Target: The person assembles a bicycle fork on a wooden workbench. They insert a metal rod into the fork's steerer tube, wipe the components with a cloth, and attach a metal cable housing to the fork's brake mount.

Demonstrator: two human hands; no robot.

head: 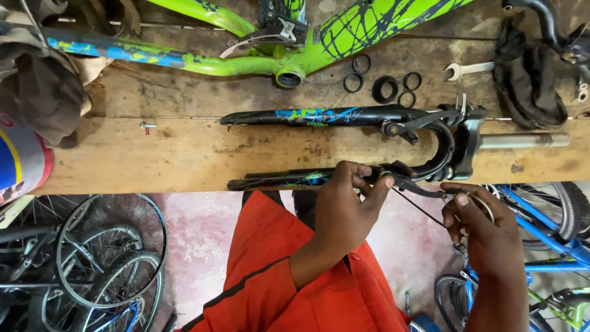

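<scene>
- Fork (344, 117): black suspension type, lies flat across the wooden bench (184, 154), near leg at the bench's front edge.
- Left hand (344, 209): fingers pinched shut on the brake arm (399, 178) at the fork's near leg.
- Right hand (482, 224): fingers closed on a thin black cable (421, 208) that runs up to the brake arm.
- Green frame (295, 49): lies along the bench's far side.
- Rings (384, 86): black, loose, between frame and fork.
- Spanner (470, 69): right of the rings.

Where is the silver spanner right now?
In the head view, the spanner lies on the wooden bench, upper right, between the black rings and a dark cloth.
</scene>
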